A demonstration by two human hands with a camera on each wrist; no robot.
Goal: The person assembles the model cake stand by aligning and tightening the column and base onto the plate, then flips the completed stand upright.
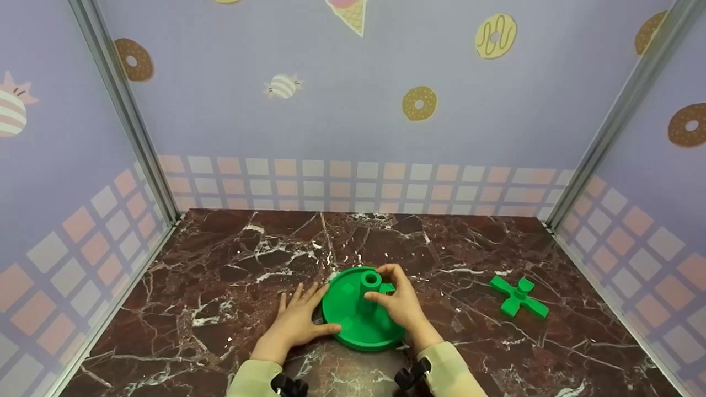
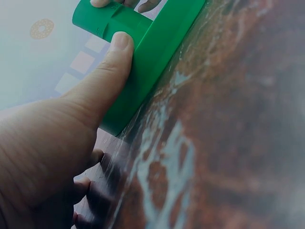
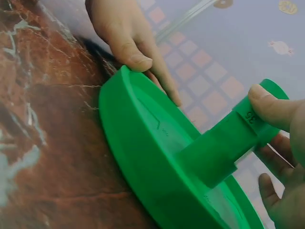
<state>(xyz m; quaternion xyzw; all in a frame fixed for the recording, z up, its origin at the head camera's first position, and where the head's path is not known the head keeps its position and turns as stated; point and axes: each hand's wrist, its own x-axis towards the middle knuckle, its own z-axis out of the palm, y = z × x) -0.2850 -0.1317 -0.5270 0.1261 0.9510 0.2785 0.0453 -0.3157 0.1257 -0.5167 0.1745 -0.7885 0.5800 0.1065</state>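
A round green dish [image 1: 345,317] with a raised rim lies on the marbled tabletop. From its middle rises a hollow green tube [image 1: 370,295], which bears a small "36" mark in the right wrist view. My right hand [image 1: 405,303] grips this tube near its top, thumb on the near side and fingers behind. A short green tab [image 1: 388,288] shows beside the tube, partly behind that hand. My left hand [image 1: 300,320] rests at the dish's left edge, fingers straight and spread, its thumb [image 2: 114,62] touching the rim.
To the right on the dark red marbled table [image 1: 231,264] lies a loose green cross-shaped piece [image 1: 520,296] with a round centre. Patterned panels [image 1: 353,184] with metal corner posts [image 1: 601,143] enclose the back and sides.
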